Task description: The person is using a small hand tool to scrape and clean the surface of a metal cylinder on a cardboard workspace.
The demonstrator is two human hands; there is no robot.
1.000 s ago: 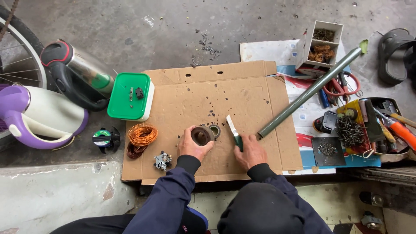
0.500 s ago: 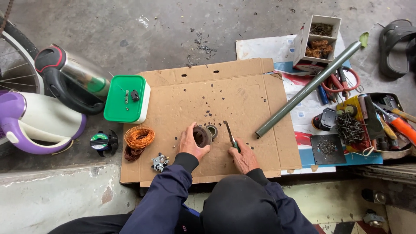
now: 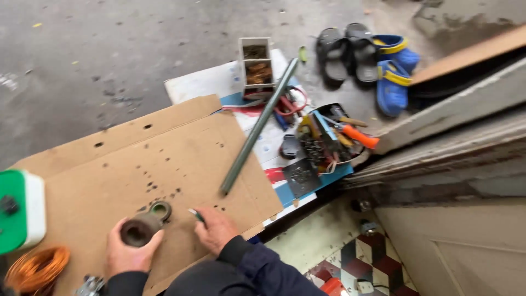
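Cylinder (image 3: pixel 138 230) in left hand (image 3: pixel 125 253), on cardboard (image 3: pixel 164 159)

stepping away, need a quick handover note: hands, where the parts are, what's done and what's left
Left hand grips a dark cylindrical part lying on the cardboard sheet. A ring lies at the part's far end; whether they touch is unclear. Right hand rests on the cardboard holding a thin green-handled tool. Grey pipe lies untouched across the sheet's right edge; copper wire coil sits bottom left. Ring not visibly fitted; done and left are otherwise unclear.
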